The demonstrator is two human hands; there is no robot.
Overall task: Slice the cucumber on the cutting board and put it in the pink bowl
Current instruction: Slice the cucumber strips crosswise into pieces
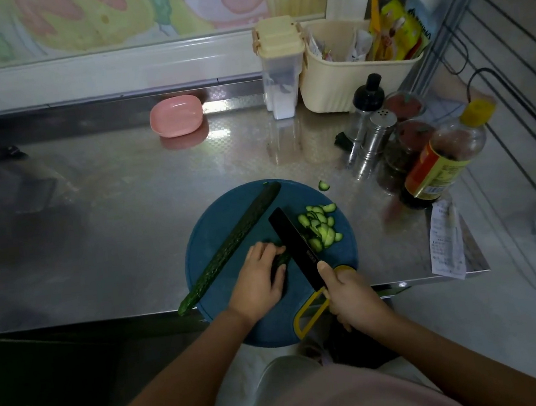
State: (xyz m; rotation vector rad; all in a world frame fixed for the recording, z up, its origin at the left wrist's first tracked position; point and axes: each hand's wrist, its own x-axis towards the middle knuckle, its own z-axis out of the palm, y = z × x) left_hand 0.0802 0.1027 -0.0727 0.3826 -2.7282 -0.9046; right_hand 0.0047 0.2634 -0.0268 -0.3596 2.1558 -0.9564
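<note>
One short cucumber piece lies on the round blue cutting board, pinned under the curled fingers of the left hand. The right hand is wrapped round the handle of one black knife, whose blade stands at the piece's cut end. One heap of slices sits right of the blade. One stray slice lies on the table. A second, long cucumber lies slantwise across the board's left side. One pink bowl stands well apart at the back of the table.
</note>
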